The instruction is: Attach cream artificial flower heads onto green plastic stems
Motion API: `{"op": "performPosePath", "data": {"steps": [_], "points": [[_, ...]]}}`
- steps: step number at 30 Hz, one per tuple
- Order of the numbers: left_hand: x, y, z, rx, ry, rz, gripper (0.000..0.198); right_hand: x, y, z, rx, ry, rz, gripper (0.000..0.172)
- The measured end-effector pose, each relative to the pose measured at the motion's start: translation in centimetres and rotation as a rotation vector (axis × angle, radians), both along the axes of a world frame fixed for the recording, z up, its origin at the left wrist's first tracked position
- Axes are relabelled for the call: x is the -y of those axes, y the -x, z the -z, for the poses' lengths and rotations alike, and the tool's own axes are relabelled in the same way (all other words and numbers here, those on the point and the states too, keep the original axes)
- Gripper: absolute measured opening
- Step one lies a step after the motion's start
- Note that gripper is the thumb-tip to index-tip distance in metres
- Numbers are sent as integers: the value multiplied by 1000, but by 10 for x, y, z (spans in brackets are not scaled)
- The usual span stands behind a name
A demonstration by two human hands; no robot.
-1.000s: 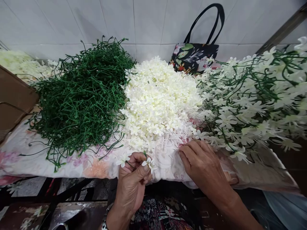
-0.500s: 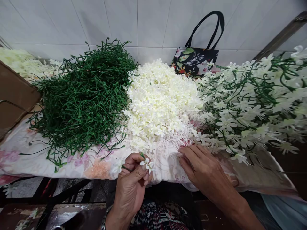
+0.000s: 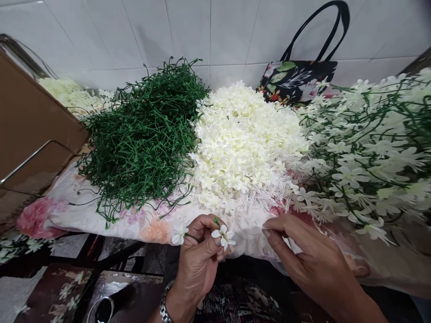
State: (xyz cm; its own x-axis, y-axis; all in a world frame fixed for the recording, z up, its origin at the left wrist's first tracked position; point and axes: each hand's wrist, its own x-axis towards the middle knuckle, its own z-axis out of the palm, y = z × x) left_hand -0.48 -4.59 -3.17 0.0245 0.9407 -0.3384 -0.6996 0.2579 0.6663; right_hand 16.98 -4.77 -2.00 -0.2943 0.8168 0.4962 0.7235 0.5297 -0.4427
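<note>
My left hand (image 3: 202,251) is closed in a pinch on an artificial flower stem, a thin green piece whose tip pokes up above the fingers. One white flower (image 3: 223,237) sits at the thumb and fingertips, its open face turned up. A second white flower (image 3: 180,234) sticks out on the left side of the same hand. To the right, my right hand (image 3: 303,246) hovers over the cloth with thumb and forefinger pinched together; whatever lies between them is too small to make out. Just beyond it are thin white stamens (image 3: 266,197) lying in a loose bunch.
A heap of green stems (image 3: 144,134) lies left, beside a pile of loose white blossoms (image 3: 249,139). Assembled white flower sprays (image 3: 367,157) fill the right. A flowered bag (image 3: 299,80) leans on the tiled wall. A cardboard box (image 3: 33,112) stands left on the flowered cloth (image 3: 128,224).
The view has swung left, so everything sits further right. My right hand has drawn back from the stamens towards me, fingertips pinched. My left hand keeps its hold, the flower's face now turned more upward.
</note>
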Motion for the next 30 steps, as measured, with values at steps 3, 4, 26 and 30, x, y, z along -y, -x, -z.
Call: {"op": "performPosePath", "data": {"steps": [3,4,26,30], "points": [[2,1,1,-63,-55,-10,22,10,15,-19,-129,44,-100,12],[3,1,1,-96,-82,-18,21,12,21,-23,-156,55,-122,12],[9,14,16,-788,-686,62,11,8,43,-8,-31,62,-112,20],[7,13,17,-740,-663,67,11,6,42,-7,-85,106,-122,20]]}}
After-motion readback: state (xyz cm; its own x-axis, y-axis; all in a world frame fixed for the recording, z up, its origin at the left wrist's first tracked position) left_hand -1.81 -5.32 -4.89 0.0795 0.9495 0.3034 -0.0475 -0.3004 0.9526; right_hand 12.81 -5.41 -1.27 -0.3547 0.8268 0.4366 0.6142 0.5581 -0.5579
